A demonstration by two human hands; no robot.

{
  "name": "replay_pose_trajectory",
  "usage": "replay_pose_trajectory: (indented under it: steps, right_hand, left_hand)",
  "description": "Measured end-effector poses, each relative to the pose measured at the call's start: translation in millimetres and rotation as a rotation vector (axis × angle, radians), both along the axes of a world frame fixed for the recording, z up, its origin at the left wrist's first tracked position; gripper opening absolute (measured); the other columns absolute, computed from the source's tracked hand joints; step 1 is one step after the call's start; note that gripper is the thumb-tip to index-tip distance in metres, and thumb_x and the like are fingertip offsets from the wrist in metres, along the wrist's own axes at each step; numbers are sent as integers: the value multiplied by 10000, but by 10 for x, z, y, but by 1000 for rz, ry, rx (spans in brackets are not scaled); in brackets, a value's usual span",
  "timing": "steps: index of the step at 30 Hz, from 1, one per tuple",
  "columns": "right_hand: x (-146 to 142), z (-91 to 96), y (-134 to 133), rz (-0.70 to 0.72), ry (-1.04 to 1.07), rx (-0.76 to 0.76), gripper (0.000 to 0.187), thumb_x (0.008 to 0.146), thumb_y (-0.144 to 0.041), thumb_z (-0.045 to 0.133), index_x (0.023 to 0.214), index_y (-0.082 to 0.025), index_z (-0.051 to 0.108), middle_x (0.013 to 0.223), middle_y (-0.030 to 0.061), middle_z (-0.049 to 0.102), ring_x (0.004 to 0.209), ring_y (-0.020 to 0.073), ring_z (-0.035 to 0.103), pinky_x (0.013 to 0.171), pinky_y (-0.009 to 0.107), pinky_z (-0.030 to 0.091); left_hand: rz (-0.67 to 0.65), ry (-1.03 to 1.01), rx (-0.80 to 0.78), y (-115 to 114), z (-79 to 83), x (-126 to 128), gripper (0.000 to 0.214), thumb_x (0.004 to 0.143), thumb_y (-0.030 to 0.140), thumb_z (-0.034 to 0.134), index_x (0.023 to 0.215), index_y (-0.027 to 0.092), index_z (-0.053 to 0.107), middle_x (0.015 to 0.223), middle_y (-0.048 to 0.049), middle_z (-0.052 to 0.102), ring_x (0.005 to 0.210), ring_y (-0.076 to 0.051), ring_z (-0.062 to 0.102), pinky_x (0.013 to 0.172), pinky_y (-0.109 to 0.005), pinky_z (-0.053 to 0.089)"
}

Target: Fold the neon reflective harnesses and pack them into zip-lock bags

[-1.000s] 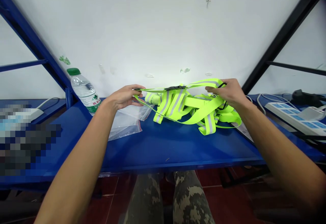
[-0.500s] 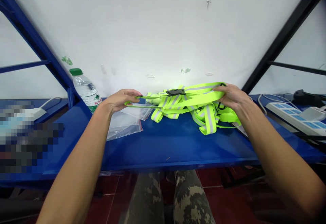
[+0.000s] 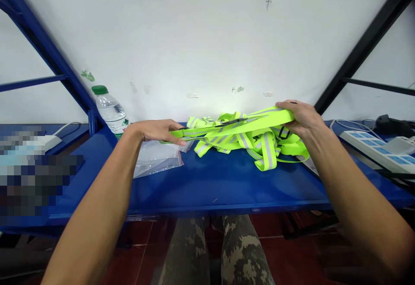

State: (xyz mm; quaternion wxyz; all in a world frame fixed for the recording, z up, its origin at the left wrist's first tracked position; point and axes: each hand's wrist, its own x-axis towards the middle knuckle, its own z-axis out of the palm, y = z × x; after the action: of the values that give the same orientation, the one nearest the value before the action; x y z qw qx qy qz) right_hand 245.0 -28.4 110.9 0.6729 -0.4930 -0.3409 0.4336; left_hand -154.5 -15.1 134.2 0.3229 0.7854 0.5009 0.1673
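A neon yellow reflective strap [image 3: 259, 123] with grey stripes is stretched between my two hands, above a tangled heap of the same webbing [image 3: 267, 147]. My left hand [image 3: 162, 131] is closed on its left end, thumb below and fingers above. My right hand [image 3: 300, 116] grips the other end, its thumb along the top. A black buckle [image 3: 231, 123] shows edge-on midway along the strap. Another black buckle [image 3: 285, 133] hangs just below my right hand. Clear zip bags [image 3: 158, 159] lie under and in front of my left hand.
A water bottle with a green cap [image 3: 112, 112] stands left of my left hand, by the blue frame post. At the right, a white power strip [image 3: 379, 151] with cables lies beyond the black post. A white wall closes off the back of the blue table [image 3: 207, 190].
My left hand has shifted slightly right and turned, palm more downward. My right hand has moved a little right and up. The stretched strap has turned, so its buckle now appears edge-on.
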Motion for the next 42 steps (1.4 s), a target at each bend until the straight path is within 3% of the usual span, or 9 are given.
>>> replay_pose_trajectory:
  steps: [5,8,11,15,20,25,30,37,42]
  right_hand:
    - [183,127,-284,437,-357,-142,326,594,-335,901,696,-150,652,482,-31,485,360,46,359,319,195,235]
    - [283,185,-360,735,-515,-229,306,572,-270,910,729,-140,681,448,-19,490,358,79,421,339,204,295]
    - [198,324,-197,606,-525,-222,114,749,-145,770,822,-110,690,503,26,569,466,142,577,451,245,472]
    - [-92,870,130,187,-402,48,242,825,15,613,1063,-23,637,872,124,715,763,171,713,717,300,562]
    - [-223,1336,108,-6,-149,458,123,849,5,581,932,-84,599,1072,67,697,959,151,701,859,279,519]
    - [-169,475,-86,27,-58,64,173,765,8,659,721,-135,573,761,55,692,593,102,655,647,213,592]
    - [-240,-405,-306,332,-268,-386,137,713,-105,782,738,-110,647,647,142,713,477,168,654,447,228,582]
    - [-362,-603,-626,548,-389,-438,314,659,-297,869,657,-128,604,611,139,708,483,178,672,445,224,574]
    - [-261,-759,-843,534,-375,-418,351,682,-387,852,790,-124,646,640,91,710,529,175,683,479,236,583]
  left_hand:
    - [-20,106,-114,-30,98,-87,232,641,426,792,638,213,698,650,-37,605,601,-166,504,554,-240,378]
    - [89,52,-81,-5,75,-92,261,664,442,783,634,208,673,638,-43,588,615,-174,511,567,-245,380]
    - [282,-41,52,171,111,98,271,718,439,750,698,182,665,697,-68,621,732,-209,573,635,-264,407]
    - [656,-197,652,494,545,446,342,911,440,572,941,108,649,960,-70,636,994,-218,553,775,-275,396]
    - [446,-276,1000,378,905,433,430,1021,445,390,1233,133,597,1158,7,624,1116,-157,492,879,-250,366]
    - [254,-129,685,-41,74,28,366,898,462,586,1154,234,717,1103,-31,717,941,-186,602,815,-270,447]
    - [-57,268,205,-293,-648,-156,429,641,595,771,905,257,780,990,-82,721,908,-287,623,777,-347,461]
    - [-106,419,592,-608,-828,676,645,699,733,657,1022,175,625,1168,-163,606,1156,-373,500,970,-489,395]
    - [-253,313,556,-593,-1147,995,904,800,730,553,1465,156,342,1482,-183,421,1351,-353,392,1108,-487,323]
